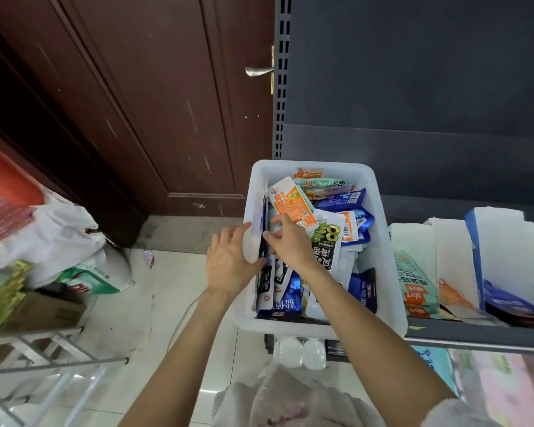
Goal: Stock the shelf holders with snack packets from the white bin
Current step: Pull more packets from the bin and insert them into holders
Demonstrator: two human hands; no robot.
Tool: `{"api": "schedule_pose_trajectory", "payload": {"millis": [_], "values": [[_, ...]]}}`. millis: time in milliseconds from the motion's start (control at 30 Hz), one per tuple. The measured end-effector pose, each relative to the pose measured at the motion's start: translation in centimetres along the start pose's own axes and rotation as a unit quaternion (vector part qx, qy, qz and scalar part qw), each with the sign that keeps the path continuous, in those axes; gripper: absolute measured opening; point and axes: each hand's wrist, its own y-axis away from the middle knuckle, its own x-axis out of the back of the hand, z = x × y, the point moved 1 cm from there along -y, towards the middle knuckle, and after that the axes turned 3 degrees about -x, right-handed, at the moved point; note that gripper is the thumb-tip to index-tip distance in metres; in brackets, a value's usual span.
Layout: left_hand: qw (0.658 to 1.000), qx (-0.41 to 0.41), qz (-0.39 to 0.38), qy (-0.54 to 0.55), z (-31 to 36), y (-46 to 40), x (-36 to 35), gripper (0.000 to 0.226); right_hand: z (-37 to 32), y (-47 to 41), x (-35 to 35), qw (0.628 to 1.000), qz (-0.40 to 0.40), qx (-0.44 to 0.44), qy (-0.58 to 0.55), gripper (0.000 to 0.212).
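A white bin (379, 229) full of snack packets stands at the left end of a grey shelf (475, 335). My left hand (228, 260) grips the bin's left wall, thumb inside. My right hand (287, 241) reaches into the bin and pinches the top of an upright packet (272, 224) near that wall. An orange packet (292, 201) and a white packet with green olives (327, 241) lie on top beside my right hand. Blue packets (346, 200) fill the back and front. Cardboard shelf holders (450, 241) stand to the right of the bin.
A brown door (154, 97) with a metal handle (258, 70) stands behind on the left. Plastic bags (59, 229) and a cardboard box (43, 309) sit on the tiled floor at left, near a metal rack (43, 349). Packaged goods (490, 377) fill the lower shelf.
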Motion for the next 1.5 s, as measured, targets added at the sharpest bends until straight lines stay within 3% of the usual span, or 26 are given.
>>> {"api": "schedule_pose_trajectory", "payload": {"millis": [200,467,567,667,733,800,833,867,933,1000,1033,1133,1233,1333,1433,1500], "values": [[1.000,-0.004,-0.010,-0.016,-0.2,0.4,-0.3,0.080,-1.5,0.5,-0.2,0.992,0.010,0.017,0.126,0.048],[1.000,0.004,-0.009,0.003,0.2,0.4,-0.2,0.075,1.3,2.2,1.1,0.999,0.030,0.013,0.021,0.032],[0.991,-0.069,0.017,0.111,1.1,0.3,1.1,0.067,1.9,3.5,3.5,0.990,0.066,-0.024,-0.119,0.027],[0.959,-0.205,-0.048,0.191,2.6,0.3,2.0,0.065,2.9,5.5,6.6,0.936,0.033,-0.090,-0.338,0.023],[0.952,-0.237,-0.085,0.174,3.6,0.2,1.7,0.069,3.5,6.7,8.1,0.900,0.011,-0.098,-0.425,0.024],[0.957,-0.181,-0.068,0.215,5.1,0.1,1.1,0.067,4.3,7.6,9.1,0.885,0.011,-0.088,-0.457,0.027],[0.950,-0.107,-0.055,0.287,5.9,0.0,1.0,0.061,4.7,8.0,9.5,0.881,0.015,-0.078,-0.466,0.028],[0.923,-0.001,-0.058,0.381,6.7,0.0,1.1,0.051,5.2,8.4,9.8,0.877,0.020,-0.068,-0.474,0.029],[0.816,0.174,-0.132,0.536,8.1,-0.3,1.2,0.031,5.9,9.2,10.2,0.867,0.029,-0.054,-0.494,0.028],[0.753,0.219,-0.242,0.571,9.3,-0.5,0.9,0.033,6.6,9.8,10.4,0.857,0.031,-0.043,-0.513,0.027],[0.748,0.206,-0.274,0.569,10.0,-0.6,0.8,0.035,7.0,10.1,10.4,0.854,0.032,-0.040,-0.517,0.026],[0.764,0.165,-0.244,0.574,12.0,-0.7,0.5,0.029,8.1,10.6,10.6,0.884,0.058,-0.048,-0.461,0.025],[0.841,0.050,-0.204,0.499,13.3,-1.2,0.1,0.026,9.4,11.1,11.9,0.933,0.140,-0.063,-0.325,0.040],[0.907,-0.102,-0.221,0.344,14.6,-2.1,-0.4,0.025,10.6,12.0,14.9,0.941,0.238,-0.021,-0.239,0.065],[0.924,-0.216,-0.213,0.233,16.9,-2.6,0.3,0.024,11.1,13.0,18.5,0.963,0.235,0.029,-0.130,0.072],[0.917,-0.280,-0.205,0.198,18.8,-2.8,1.0,0.023,11.8,13.5,20.6,0.974,0.196,0.028,-0.107,0.062]]}}
